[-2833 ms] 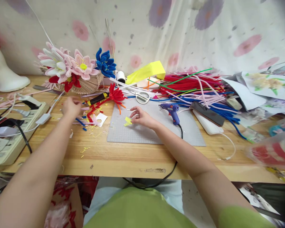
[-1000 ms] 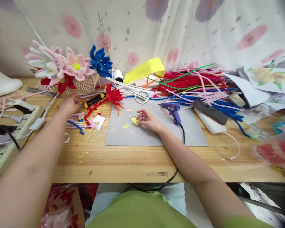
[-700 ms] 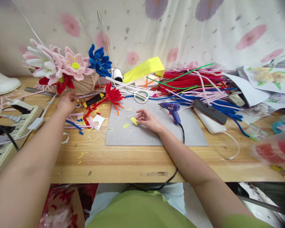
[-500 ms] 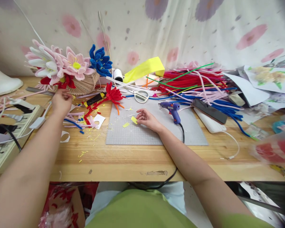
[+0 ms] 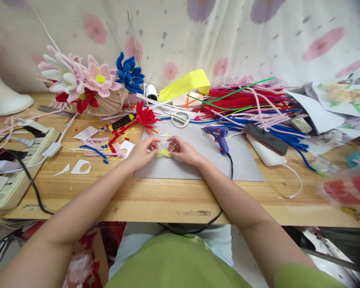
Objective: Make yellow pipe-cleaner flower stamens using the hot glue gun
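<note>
Over the grey cutting mat [image 5: 192,170] my two hands face each other, a small gap between them. My right hand [image 5: 184,152] pinches the edge of a small yellow piece [image 5: 164,153], which looks like paper or felt. On the other side of it, my left hand [image 5: 144,152] has its thumb and fingertips together beside the piece; whatever they hold is too small to make out. Just beyond the fingers lie thin pale stamens [image 5: 165,135]. A red fuzzy pipe-cleaner flower [image 5: 145,115] rests at the mat's far left corner.
A purple glue gun [image 5: 218,137] stands right of my hands, its black cord running off the table edge. White-handled scissors [image 5: 180,119] lie behind. Pipe cleaners [image 5: 243,98] are heaped at the back, near a phone [image 5: 265,138]. Finished flowers [image 5: 99,78] and a power strip [image 5: 33,168] are left.
My left hand has moved from beside the flowers at the left to the mat, close to my right hand. The right hand stays near the same spot with the yellow piece.
</note>
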Action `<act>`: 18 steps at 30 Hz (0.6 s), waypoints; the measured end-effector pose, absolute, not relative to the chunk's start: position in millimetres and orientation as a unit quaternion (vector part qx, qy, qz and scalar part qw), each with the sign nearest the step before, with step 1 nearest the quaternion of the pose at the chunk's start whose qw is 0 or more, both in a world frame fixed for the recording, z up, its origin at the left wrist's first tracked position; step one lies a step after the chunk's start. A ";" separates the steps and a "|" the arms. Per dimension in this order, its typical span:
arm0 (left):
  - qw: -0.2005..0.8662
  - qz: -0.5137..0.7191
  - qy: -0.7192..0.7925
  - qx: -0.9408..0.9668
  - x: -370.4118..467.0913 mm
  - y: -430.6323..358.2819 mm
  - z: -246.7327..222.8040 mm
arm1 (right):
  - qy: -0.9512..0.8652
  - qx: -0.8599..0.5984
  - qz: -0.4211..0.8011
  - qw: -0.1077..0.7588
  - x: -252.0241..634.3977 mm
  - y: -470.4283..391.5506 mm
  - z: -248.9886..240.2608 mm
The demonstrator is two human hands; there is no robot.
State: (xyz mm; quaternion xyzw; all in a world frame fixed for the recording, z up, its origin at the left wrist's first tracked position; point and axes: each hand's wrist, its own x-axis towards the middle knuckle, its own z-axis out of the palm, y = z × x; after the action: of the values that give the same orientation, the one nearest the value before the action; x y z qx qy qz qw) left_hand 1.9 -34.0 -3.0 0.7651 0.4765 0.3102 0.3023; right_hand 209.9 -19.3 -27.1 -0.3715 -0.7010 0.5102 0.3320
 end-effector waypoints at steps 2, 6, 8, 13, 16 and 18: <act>0.286 0.278 0.464 0.791 8.1 -38.0 -8.3 | -0.700 -0.387 0.495 0.338 212.9 -17.9 -29.0; 0.284 0.287 0.463 0.789 5.1 -37.8 -15.2 | -0.686 -0.394 0.491 0.365 220.2 -13.2 -34.9; 0.292 0.307 0.475 0.771 -0.1 -34.9 -17.2 | -0.680 -0.389 0.496 0.375 220.5 -11.8 -36.9; 0.312 0.343 0.496 0.734 -7.8 -28.5 -17.9 | -0.675 -0.384 0.505 0.375 211.9 -12.8 -37.6; 0.300 0.352 0.506 0.728 -5.7 -27.8 -15.0 | -0.678 -0.384 0.507 0.369 206.2 -15.4 -35.7; 0.287 0.366 0.517 0.719 -5.6 -27.1 -11.7 | -0.688 -0.382 0.503 0.357 203.3 -17.8 -33.6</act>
State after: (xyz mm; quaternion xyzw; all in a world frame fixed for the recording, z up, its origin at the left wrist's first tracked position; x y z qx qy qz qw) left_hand -5.6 -27.1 -11.7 0.7189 0.5168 0.3656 0.2872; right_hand 203.3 -17.8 -33.6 -0.3819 -0.6879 0.5033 0.3573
